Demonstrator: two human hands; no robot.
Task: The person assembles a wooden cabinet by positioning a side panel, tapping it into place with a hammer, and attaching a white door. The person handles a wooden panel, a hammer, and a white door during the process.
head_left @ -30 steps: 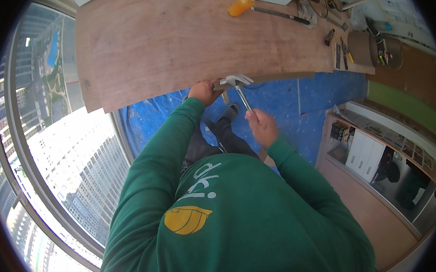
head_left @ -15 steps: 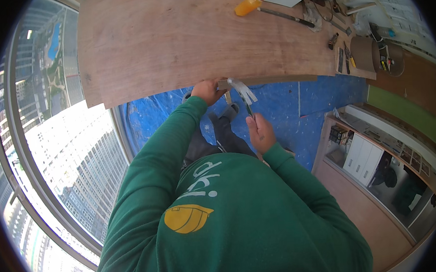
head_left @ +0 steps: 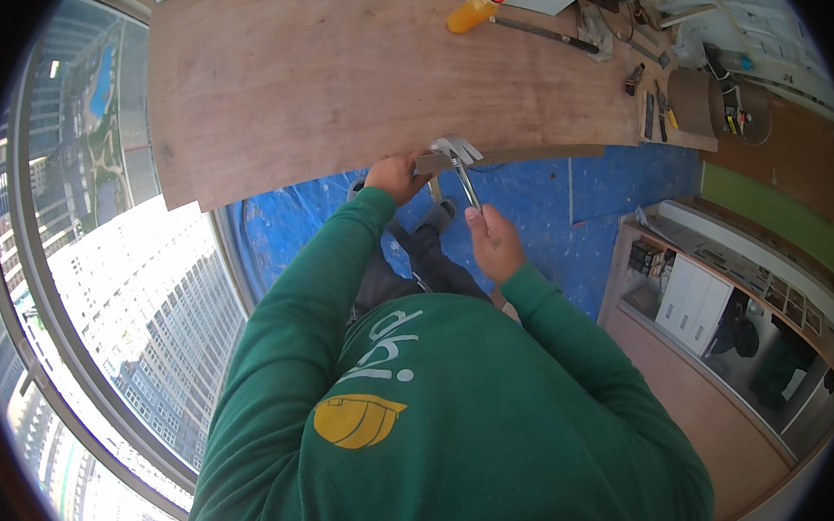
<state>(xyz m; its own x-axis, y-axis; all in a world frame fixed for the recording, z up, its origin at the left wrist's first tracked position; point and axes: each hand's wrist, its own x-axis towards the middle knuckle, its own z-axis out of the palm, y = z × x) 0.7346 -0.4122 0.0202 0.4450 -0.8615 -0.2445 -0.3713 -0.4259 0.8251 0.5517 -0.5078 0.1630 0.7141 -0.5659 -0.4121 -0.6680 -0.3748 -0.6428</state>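
Here, hammer [head_left: 467, 184] in right hand [head_left: 497, 245], head [head_left: 454, 149] beyond grip

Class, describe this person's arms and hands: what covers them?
The left sleeve and right sleeve are full-length, green and creased, with no printing visible on them. The left hand and right hand are bare, without gloves; fine markings are hard to tell.

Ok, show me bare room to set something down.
The plywood sheet is bare across its left and middle, between window and red-capped bottle. Crowded: the right end, among hand tools, and the near edge, around the claw hammer.
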